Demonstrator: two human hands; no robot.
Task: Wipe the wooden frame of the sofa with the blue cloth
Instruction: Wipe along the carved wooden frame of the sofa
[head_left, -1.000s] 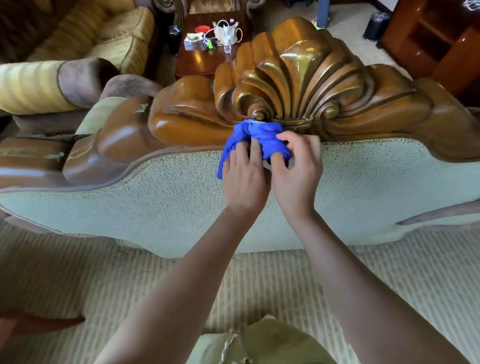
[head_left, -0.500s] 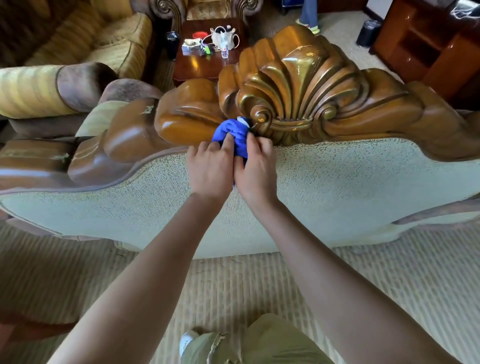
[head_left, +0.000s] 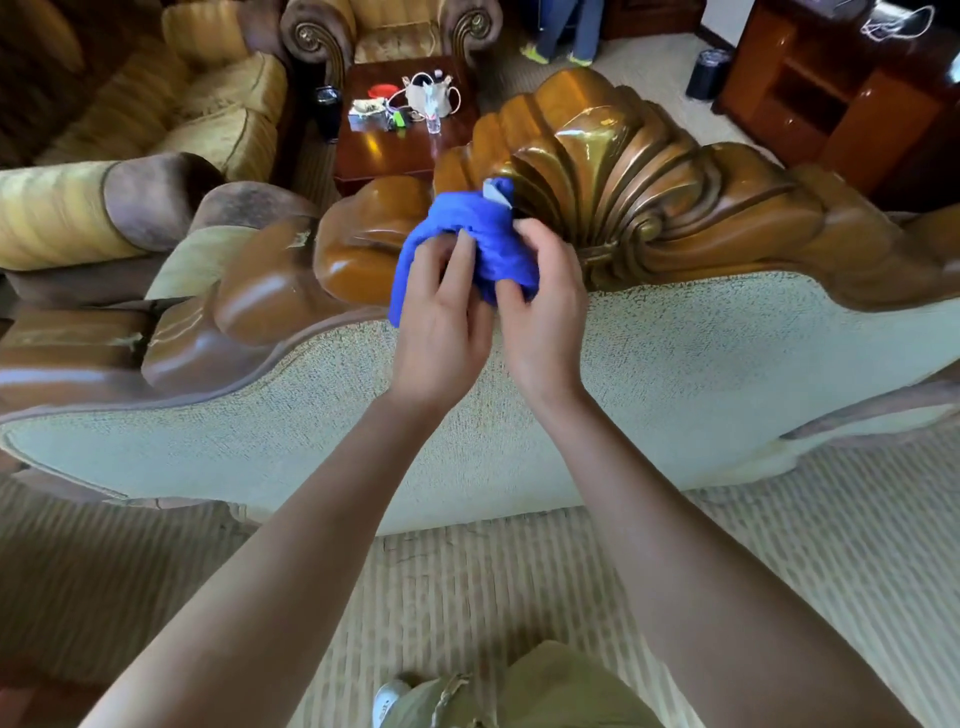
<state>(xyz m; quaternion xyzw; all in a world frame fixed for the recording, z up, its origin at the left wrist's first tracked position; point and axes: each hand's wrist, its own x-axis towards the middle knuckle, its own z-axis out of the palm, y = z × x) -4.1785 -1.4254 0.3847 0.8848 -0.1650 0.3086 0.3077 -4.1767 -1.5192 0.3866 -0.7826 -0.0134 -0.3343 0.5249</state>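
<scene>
Hands on the blue cloth (head_left: 467, 244), both of them; left hand (head_left: 441, 322) grasping the bunched fabric from below with curled fingers, right hand (head_left: 540, 306) pinching it from the right side; cloth sits against the carved wooden frame (head_left: 675, 208) of the sofa, just left of the shell-shaped crest, above the pale upholstered back (head_left: 675, 389); far behind, a dark coffee table (head_left: 384, 150) carrying small clutter; striped carpet (head_left: 467, 597) near the feet.
</scene>
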